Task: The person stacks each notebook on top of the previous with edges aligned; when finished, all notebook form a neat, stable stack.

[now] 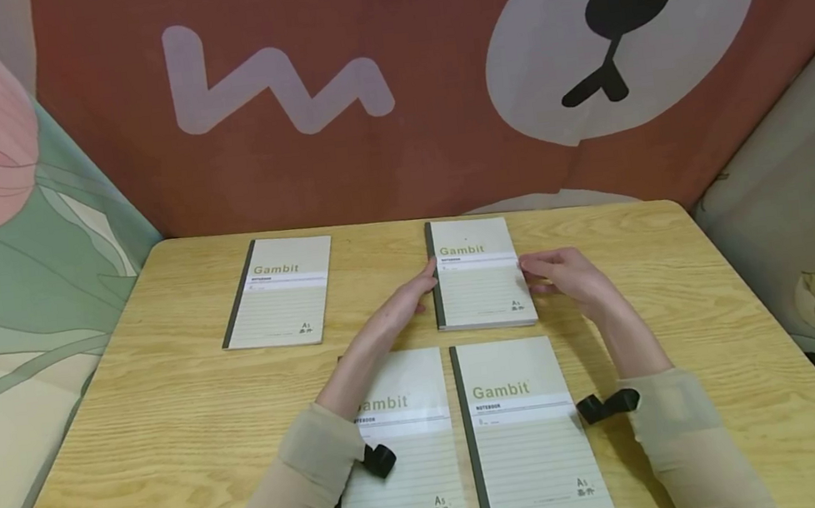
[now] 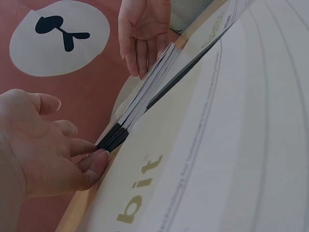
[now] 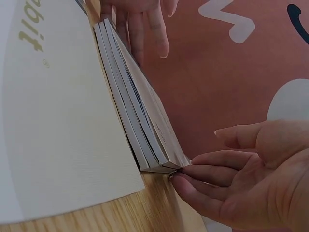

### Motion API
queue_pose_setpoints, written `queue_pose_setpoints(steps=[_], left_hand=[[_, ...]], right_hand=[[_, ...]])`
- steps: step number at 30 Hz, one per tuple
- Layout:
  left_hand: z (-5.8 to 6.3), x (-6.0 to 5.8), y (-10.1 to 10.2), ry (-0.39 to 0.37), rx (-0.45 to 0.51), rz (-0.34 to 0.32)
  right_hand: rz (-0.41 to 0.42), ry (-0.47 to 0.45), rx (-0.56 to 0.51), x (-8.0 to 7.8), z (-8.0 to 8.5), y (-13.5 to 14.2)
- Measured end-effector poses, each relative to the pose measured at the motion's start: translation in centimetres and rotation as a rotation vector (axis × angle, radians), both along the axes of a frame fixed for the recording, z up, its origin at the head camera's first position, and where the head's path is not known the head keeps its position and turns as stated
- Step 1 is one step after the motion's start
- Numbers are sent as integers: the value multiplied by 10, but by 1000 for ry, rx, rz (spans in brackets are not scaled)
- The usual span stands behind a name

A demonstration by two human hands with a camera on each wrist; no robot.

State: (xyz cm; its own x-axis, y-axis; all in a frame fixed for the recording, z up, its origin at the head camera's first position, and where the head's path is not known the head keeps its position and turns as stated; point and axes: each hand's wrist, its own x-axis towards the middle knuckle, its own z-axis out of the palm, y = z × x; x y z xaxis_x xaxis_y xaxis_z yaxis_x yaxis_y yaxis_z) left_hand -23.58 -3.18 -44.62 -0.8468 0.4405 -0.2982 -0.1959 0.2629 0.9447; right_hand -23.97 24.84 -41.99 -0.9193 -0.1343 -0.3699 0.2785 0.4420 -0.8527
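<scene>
A short stack of lined Gambit notebooks (image 1: 482, 291) lies flat toward the back of the table, its dark spines on the left. At the spine side, my left hand (image 1: 407, 298) touches the stack with its fingertips. On the opposite side my right hand (image 1: 567, 273) has its fingertips against the page edges, fingers extended and thumb raised. From the right wrist view, the layered edges of the stack (image 3: 133, 104) show between both hands. Neither hand curls round the notebooks.
Two more notebooks lie side by side in front, the left one (image 1: 410, 472) partly under my left forearm and the right one (image 1: 530, 441) beside it. Another notebook (image 1: 280, 298) lies at the back left. Behind the wooden table (image 1: 169, 415) hangs a red-brown printed cloth (image 1: 440, 141).
</scene>
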Motion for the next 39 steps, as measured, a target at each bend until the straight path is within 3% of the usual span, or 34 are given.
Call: queue_pose_setpoints(steps=[31, 39], left_hand=[[-2, 0, 0, -28, 1, 25], [-1, -2, 2, -60, -20, 69]], right_hand=[[19, -18, -4, 0, -1, 1], [19, -22, -34, 0, 0, 0]])
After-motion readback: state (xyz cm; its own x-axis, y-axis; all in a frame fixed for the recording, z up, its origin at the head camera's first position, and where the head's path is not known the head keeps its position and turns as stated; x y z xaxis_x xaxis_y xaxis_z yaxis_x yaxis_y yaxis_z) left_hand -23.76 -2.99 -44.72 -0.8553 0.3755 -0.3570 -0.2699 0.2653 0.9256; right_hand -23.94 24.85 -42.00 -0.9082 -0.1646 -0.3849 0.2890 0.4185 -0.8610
